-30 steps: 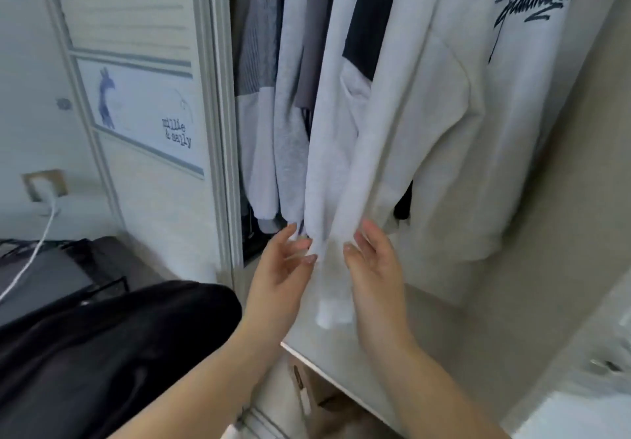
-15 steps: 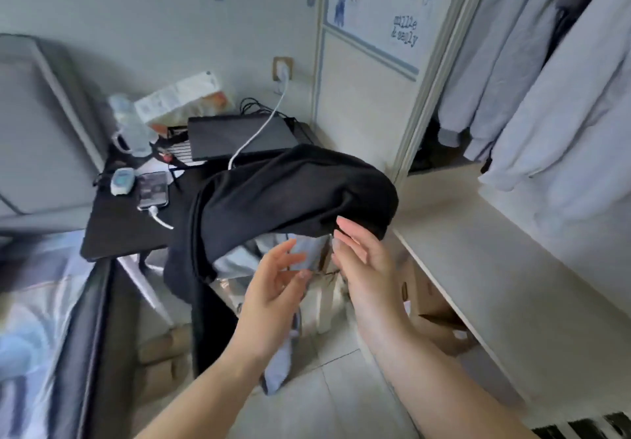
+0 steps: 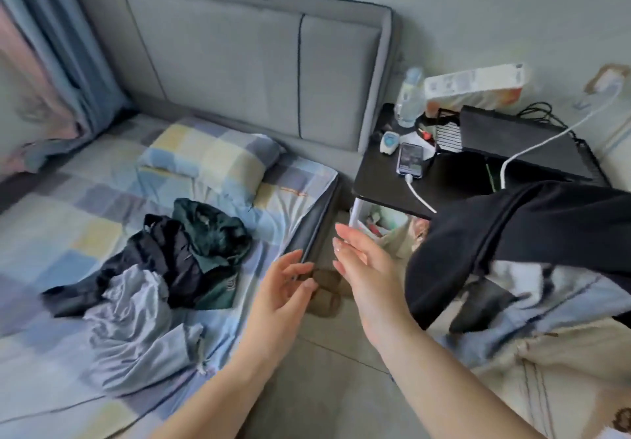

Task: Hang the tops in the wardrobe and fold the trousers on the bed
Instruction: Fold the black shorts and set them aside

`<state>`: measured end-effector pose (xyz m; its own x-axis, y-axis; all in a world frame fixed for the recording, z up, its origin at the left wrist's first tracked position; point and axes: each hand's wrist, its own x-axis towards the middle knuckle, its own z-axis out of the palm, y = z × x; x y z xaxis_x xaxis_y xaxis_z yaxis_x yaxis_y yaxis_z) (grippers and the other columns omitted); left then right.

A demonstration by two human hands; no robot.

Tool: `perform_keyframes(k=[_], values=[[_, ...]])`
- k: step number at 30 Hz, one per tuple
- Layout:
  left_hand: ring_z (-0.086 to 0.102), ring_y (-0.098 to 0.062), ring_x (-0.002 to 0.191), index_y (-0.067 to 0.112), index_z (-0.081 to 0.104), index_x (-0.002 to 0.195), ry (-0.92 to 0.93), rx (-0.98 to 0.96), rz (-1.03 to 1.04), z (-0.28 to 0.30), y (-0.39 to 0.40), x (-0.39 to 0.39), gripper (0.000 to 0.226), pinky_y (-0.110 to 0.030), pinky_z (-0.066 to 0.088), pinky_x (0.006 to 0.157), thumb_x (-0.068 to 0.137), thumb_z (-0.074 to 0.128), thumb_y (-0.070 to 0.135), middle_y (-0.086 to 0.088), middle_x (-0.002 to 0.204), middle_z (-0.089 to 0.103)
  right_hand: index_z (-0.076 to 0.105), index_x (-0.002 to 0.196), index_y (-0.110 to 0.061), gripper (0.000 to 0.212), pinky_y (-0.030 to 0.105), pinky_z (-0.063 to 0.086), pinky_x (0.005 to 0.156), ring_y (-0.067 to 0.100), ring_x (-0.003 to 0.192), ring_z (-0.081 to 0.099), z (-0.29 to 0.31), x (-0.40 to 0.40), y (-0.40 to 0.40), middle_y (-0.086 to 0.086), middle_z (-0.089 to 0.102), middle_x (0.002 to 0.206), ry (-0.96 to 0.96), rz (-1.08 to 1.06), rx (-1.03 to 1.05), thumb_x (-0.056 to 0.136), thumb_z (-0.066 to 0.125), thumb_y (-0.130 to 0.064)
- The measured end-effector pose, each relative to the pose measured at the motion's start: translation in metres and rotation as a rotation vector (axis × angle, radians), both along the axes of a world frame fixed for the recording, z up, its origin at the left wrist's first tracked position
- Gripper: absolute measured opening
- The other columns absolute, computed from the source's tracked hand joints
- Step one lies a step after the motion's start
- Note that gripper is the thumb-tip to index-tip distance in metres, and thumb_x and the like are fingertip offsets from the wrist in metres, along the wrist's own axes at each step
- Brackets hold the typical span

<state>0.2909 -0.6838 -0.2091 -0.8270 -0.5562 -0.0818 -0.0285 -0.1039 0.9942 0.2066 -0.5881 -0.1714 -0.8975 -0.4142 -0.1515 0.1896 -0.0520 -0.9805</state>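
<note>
Both hands empty, fingers loose, above floor by bed [image 3: 102,353].
Your left hand [image 3: 283,290] & right hand [image 3: 367,267] near, not touching; clothes pile [image 3: 164,261] on bed.

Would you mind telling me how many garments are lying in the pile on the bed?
3 distinguishable: a dark green garment nearest the pillow, a black one in the middle, a light grey-blue one nearest the camera. More may be hidden underneath.

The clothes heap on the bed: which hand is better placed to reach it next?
Probably the left hand: open and empty, nearer the clothes heap than the right hand.
</note>
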Motion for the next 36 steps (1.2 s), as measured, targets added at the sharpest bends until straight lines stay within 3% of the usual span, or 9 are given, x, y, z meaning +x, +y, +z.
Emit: perform_keyframes(k=[3, 8, 11, 17, 22, 26, 30, 36], values=[[0.063, -0.01, 0.089, 0.029, 0.055, 0.115, -0.049, 0.002, 0.117, -0.01, -0.058, 0.038, 0.036, -0.026, 0.051, 0.083, 0.091, 0.058, 0.002, 0.001, 0.106, 0.066, 0.064, 0.1, -0.033, 0.023, 0.029, 0.046, 0.1, -0.002, 0.103, 0.061, -0.014, 0.023, -0.068, -0.015, 0.066, 0.106, -0.019, 0.136, -0.003, 0.093, 0.056, -0.012], [0.064, -0.009, 0.095, 0.038, 0.054, 0.115, -0.124, 0.017, 0.269, -0.029, -0.13, 0.089, 0.037, -0.022, 0.051, 0.078, 0.092, 0.058, 0.009, 0.009, 0.108, 0.066, 0.067, 0.098, -0.037, 0.021, 0.02, 0.047, 0.09, -0.008, 0.101, 0.06, -0.041, 0.055, -0.149, -0.024, 0.068, 0.1, -0.054, 0.322, 0.048, 0.093, 0.058, -0.018], [0.064, -0.014, 0.094, 0.038, 0.055, 0.114, -0.166, 0.052, 0.356, -0.038, -0.155, 0.106, 0.037, -0.027, 0.053, 0.079, 0.092, 0.058, 0.009, 0.008, 0.109, 0.066, 0.066, 0.099, -0.038, 0.02, 0.013, 0.048, 0.081, -0.012, 0.099, 0.059, -0.055, 0.063, -0.177, -0.026, 0.066, 0.1, -0.066, 0.397, 0.097, 0.094, 0.057, -0.02], [0.066, -0.008, 0.091, 0.032, 0.053, 0.119, -0.237, 0.119, 0.438, -0.059, -0.196, 0.109, 0.033, -0.035, 0.053, 0.086, 0.094, 0.057, 0.012, 0.005, 0.11, 0.065, 0.061, 0.099, -0.038, 0.021, 0.011, 0.046, 0.083, -0.013, 0.097, 0.058, -0.085, 0.047, -0.226, -0.023, 0.06, 0.108, -0.083, 0.508, 0.231, 0.095, 0.055, -0.018], [0.066, -0.007, 0.091, 0.031, 0.052, 0.12, -0.305, 0.154, 0.468, -0.093, -0.25, 0.074, 0.031, -0.022, 0.05, 0.079, 0.095, 0.055, 0.012, 0.008, 0.11, 0.064, 0.058, 0.106, -0.039, 0.02, 0.01, 0.041, 0.075, -0.006, 0.097, 0.056, -0.121, -0.01, -0.281, -0.017, 0.06, 0.108, -0.049, 0.624, 0.372, 0.095, 0.055, -0.022], [0.065, -0.009, 0.094, 0.033, 0.052, 0.119, -0.402, 0.17, 0.512, -0.146, -0.307, 0.029, 0.031, -0.022, 0.052, 0.077, 0.094, 0.056, 0.014, 0.007, 0.11, 0.064, 0.056, 0.116, -0.035, 0.023, 0.005, 0.041, 0.068, -0.013, 0.094, 0.052, -0.171, -0.078, -0.339, -0.018, 0.056, 0.109, 0.024, 0.735, 0.505, 0.095, 0.054, -0.024], [0.064, -0.009, 0.096, 0.036, 0.052, 0.117, -0.516, 0.124, 0.532, -0.227, -0.375, -0.027, 0.029, -0.028, 0.051, 0.084, 0.094, 0.056, 0.018, 0.009, 0.11, 0.062, 0.057, 0.122, -0.025, 0.028, 0.015, 0.039, 0.09, 0.001, 0.109, 0.049, -0.251, -0.15, -0.416, -0.005, 0.054, 0.127, 0.201, 0.849, 0.626, 0.095, 0.055, -0.022], [0.058, 0.003, 0.093, 0.029, 0.054, 0.119, -0.676, 0.019, 0.522, -0.35, -0.457, -0.097, 0.027, -0.014, 0.043, 0.07, 0.094, 0.055, 0.02, 0.013, 0.107, 0.06, 0.054, 0.132, -0.018, 0.037, 0.02, 0.035, 0.097, 0.011, 0.122, 0.048, -0.383, -0.22, -0.516, -0.005, 0.047, 0.139, 0.516, 1.037, 0.792, 0.095, 0.053, -0.024]])
